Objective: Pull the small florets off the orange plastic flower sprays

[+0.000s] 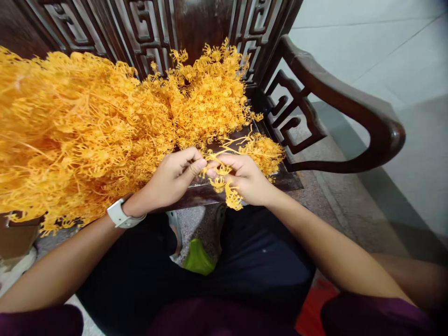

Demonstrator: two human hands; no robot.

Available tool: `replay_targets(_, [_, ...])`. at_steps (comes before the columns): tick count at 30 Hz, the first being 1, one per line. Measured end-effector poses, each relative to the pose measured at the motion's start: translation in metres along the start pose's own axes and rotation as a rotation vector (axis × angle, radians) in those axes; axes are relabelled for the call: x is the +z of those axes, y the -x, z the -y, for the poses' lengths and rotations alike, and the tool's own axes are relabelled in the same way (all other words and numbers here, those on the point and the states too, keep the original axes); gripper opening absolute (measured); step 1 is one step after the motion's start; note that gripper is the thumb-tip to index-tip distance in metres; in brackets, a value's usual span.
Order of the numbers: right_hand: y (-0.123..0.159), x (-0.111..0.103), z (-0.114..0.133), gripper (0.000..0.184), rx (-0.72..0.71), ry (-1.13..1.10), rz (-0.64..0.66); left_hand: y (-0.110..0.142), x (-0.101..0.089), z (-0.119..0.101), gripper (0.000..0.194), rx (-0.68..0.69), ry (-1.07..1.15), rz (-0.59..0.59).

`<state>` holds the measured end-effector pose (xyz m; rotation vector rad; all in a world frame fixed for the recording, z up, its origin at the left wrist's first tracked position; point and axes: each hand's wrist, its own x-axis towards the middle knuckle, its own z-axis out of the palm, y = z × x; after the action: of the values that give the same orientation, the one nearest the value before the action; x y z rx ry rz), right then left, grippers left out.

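Between my two hands is a small sprig of yellow dried flowers (233, 197), its blossoms hanging below my fingers and thin stems reaching up past them. My right hand (245, 177) is closed around this sprig. My left hand (178, 175) pinches with thumb and forefinger at the sprig's left side; what lies between those fingertips is too small to make out. A large heap of yellow dried flowers (105, 126) spreads behind and left of my hands. Just beyond my right hand lies a smaller pile of yellow flowers (264, 151).
The flowers rest on a dark carved wooden bench (199, 199) with a curved armrest (350, 102) at right. A pale tiled wall (367, 46) stands behind it. A green object (199, 257) shows between my knees, and something red (317, 303) lies at lower right.
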<state>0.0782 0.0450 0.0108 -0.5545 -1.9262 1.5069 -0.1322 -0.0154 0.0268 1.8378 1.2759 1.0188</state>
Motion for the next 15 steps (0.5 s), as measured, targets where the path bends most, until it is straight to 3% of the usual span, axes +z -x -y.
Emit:
replay_targets(4, [0.003, -0.001, 0.004, 0.031, 0.046, -0.136, 0.150, -0.003, -0.004, 0.003, 0.036, 0.006, 0.182, 0.153])
replay_targets(9, [0.008, -0.001, 0.006, 0.033, 0.026, -0.198, 0.193, -0.002, -0.006, 0.003, 0.036, 0.021, 0.449, 0.298])
replay_targets(12, [0.007, -0.011, 0.009, 0.032, -0.002, -0.145, 0.125, -0.001, -0.008, 0.000, 0.034, -0.077, 0.613, 0.247])
replay_targets(15, [0.004, -0.034, 0.008, 0.023, -0.024, 0.001, -0.077, -0.004, -0.006, 0.009, 0.032, -0.221, 0.458, 0.094])
